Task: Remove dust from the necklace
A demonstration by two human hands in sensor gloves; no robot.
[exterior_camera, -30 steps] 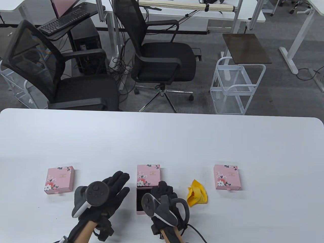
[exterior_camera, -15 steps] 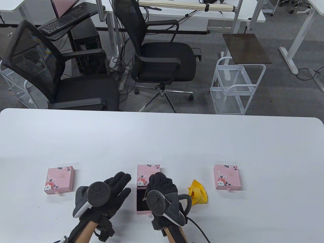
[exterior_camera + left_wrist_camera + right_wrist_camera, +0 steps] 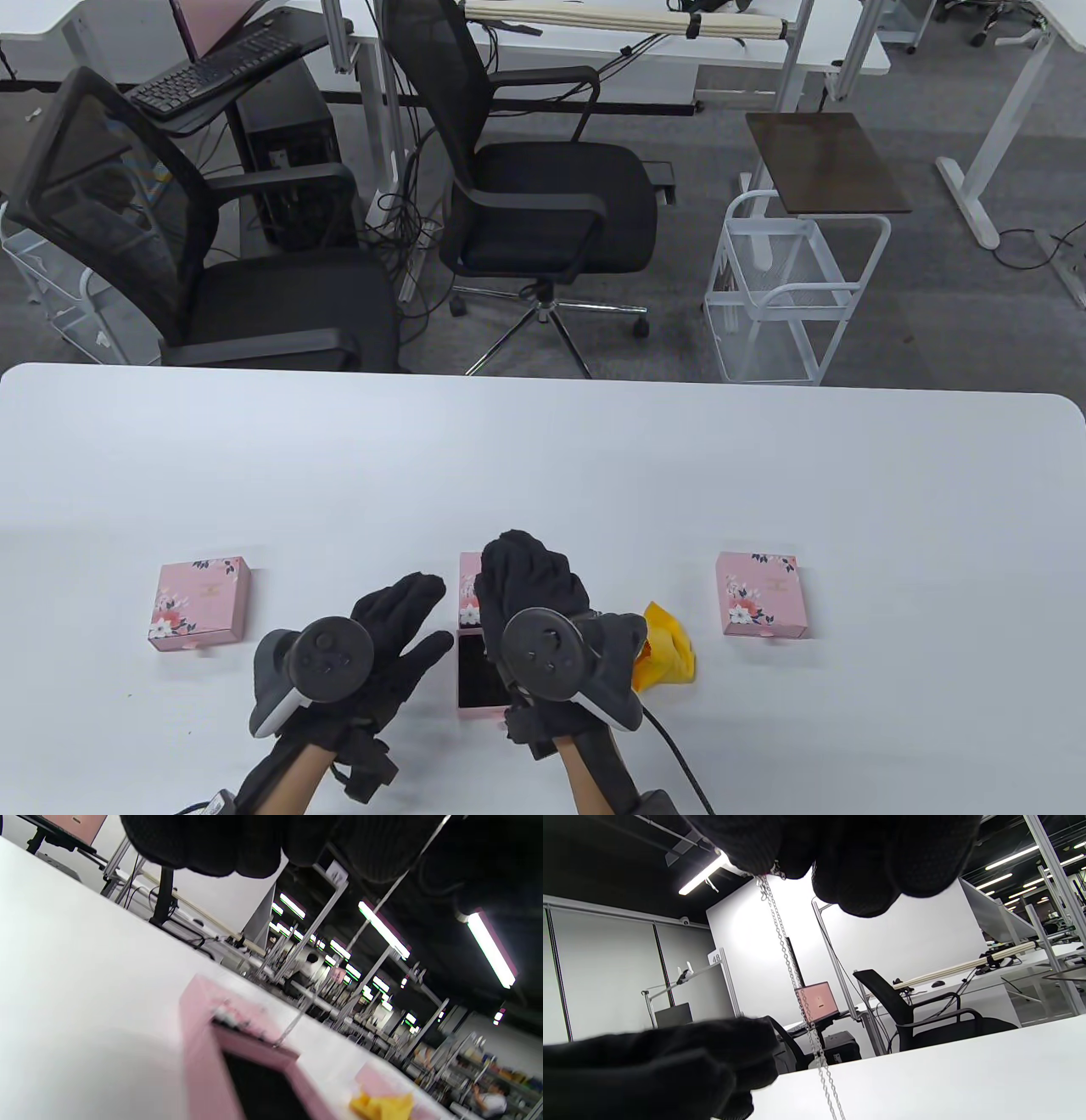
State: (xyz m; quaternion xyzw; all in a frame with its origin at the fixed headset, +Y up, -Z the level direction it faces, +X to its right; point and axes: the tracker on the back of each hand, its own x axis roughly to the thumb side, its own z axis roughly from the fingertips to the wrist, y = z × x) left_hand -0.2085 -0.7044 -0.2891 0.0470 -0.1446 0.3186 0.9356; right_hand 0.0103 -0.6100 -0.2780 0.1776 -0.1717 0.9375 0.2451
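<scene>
My right hand is raised above the middle pink box and pinches a thin silver necklace chain, which hangs straight down from its fingertips. The box's open drawer with its dark lining lies below on the table; it also shows in the left wrist view. My left hand is open, fingers spread, just left of the drawer, and holds nothing; it also shows in the right wrist view. A crumpled yellow cloth lies right of the right hand.
A shut pink floral box lies at the left and another at the right on the white table. Office chairs and a white wire cart stand beyond the far edge.
My right hand rose from the open drawer and moved away from me, lifting the chain out. The drawer's lining now shows bare. My left hand shifted slightly right and stayed open.
</scene>
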